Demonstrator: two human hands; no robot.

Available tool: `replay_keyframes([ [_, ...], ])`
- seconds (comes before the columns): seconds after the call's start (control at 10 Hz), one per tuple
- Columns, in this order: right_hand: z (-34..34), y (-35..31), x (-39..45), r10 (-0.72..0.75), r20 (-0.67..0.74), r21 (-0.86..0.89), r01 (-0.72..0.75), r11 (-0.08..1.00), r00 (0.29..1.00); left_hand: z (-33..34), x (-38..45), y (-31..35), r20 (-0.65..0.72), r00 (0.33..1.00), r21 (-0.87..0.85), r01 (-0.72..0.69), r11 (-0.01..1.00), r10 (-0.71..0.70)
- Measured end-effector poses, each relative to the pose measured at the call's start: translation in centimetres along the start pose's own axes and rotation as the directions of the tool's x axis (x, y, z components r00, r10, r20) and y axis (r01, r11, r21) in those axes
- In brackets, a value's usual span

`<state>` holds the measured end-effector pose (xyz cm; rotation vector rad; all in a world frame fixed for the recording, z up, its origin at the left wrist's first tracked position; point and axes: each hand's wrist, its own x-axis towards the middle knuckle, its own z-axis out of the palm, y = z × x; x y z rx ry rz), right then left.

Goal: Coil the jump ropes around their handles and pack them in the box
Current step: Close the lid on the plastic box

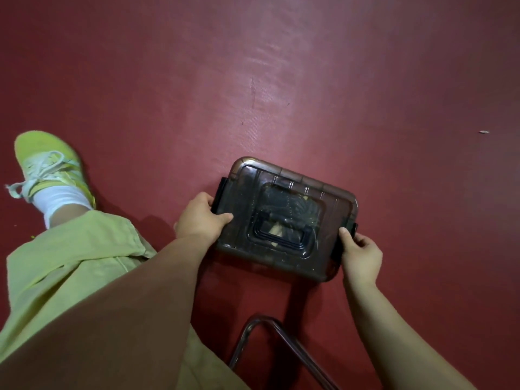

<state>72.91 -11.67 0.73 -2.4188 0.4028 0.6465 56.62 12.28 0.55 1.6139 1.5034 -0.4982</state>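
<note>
Through the smoky, translucent lid of the box [284, 218] we make out only dim coiled shapes, too murky to name as jump ropes. The box is a rounded rectangle of ribbed dark plastic with a recessed carry handle, sitting on the finely textured red floor [309, 80]. Our left hand [201, 218] and right hand [361, 254] each grip one end, fingers curled around the black latches.

The person wears loose yellow-green trousers [64, 274], a white sock [60, 202] and a lime-yellow sneaker [46, 161] with pale laces, while both forearms are bare, without sleeves.
</note>
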Motion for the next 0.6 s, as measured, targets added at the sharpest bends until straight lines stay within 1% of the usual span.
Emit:
replay_keyframes([
  [0.1,0.5,-1.6,1.1,-0.037,-0.040,-0.039,0.035,0.999,0.999,0.3,-0.3,0.5,-0.065,0.998,0.094,0.001,0.996,0.005],
  [0.2,1.0,-2.9,1.4,-0.052,-0.084,-0.064,0.047,0.997,0.995,1.0,-1.0,1.1,-0.129,0.990,0.162,-0.027,0.986,0.048],
  [0.3,1.2,-3.0,1.0,-0.024,-0.085,-0.034,0.021,0.999,0.996,0.7,-0.8,1.1,-0.096,0.993,0.192,-0.051,0.980,0.071],
  [0.4,1.2,-3.5,0.1,-0.018,0.064,0.026,0.016,1.000,0.998,-0.3,-1.7,2.7,0.061,0.998,0.209,-0.015,0.978,0.002],
  [0.5,0.4,-4.4,-0.9,0.004,0.232,0.070,-0.021,0.997,0.973,-0.8,-4.1,4.6,0.258,0.965,0.055,0.024,0.998,-0.037],
  [0.6,-1.0,-5.9,-2.1,-0.025,0.351,0.071,0.000,0.997,0.936,-1.5,-5.9,5.7,0.292,0.952,-0.128,-0.052,0.990,0.088],
])
